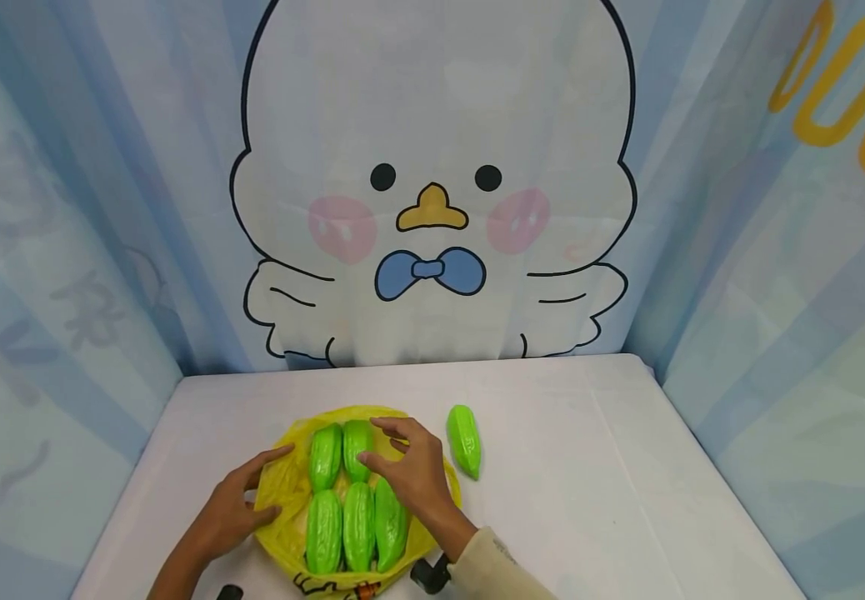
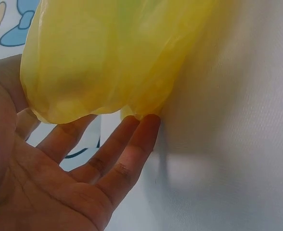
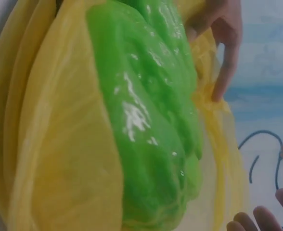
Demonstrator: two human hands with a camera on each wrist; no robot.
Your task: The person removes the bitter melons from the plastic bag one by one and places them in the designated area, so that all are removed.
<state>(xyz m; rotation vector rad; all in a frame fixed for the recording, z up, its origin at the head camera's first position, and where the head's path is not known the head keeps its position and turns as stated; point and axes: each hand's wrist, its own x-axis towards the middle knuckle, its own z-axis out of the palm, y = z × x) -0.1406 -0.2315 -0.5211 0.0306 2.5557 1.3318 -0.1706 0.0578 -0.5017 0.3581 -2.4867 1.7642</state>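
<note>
Several glossy green bitter gourds (image 1: 359, 527) lie in two rows inside an opened yellow plastic bag (image 1: 282, 517). At the bag's left edge, my left hand (image 1: 232, 510) touches the plastic with thumb and fingers spread apart. Its fairly straight fingers (image 2: 127, 163) meet the bag's lower side in the left wrist view. Over the bag's upper right part hovers my right hand (image 1: 419, 473), thumb and fingers apart with nothing between them. One more bitter gourd (image 1: 464, 442) lies on the table just right of the bag.
A white table (image 1: 590, 483) carries everything. Behind it hangs a curtain (image 1: 432, 100) printed with a cartoon duck, and curtains close off both sides. A small black object (image 1: 430, 575) is by my right wrist, another (image 1: 230, 592) at the lower edge.
</note>
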